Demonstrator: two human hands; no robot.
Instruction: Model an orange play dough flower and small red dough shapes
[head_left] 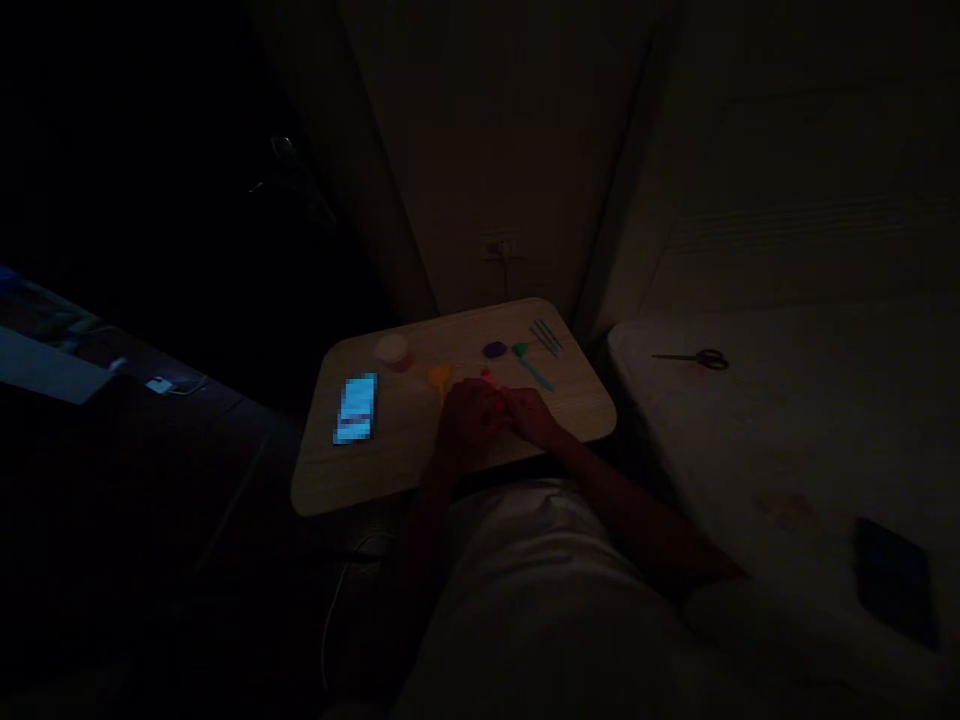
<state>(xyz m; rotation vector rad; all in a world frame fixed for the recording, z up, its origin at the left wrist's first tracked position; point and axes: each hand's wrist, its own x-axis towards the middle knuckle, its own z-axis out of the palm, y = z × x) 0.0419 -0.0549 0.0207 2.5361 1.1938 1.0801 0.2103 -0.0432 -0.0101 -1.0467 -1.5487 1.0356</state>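
The light is very dim. My left hand (466, 415) and my right hand (531, 415) meet over the small wooden table (390, 470), both closed around a bright red lump of what looks like modelling clay (488, 377). The fingers hide much of the lump. Just left of my left hand lies an orange piece with a thin stem (440, 377). Beyond my right hand are a green piece with a light blue strip (535, 370) and a dark purple lump (495, 349).
A lit phone (355, 409) lies on the table's left side, near a lidded tub (394, 352). Several thin sticks (546, 337) rest at the back right. On the pale surface to the right are scissors (709, 359) and a dark flat object (896, 580). A wall socket (500, 246) is behind.
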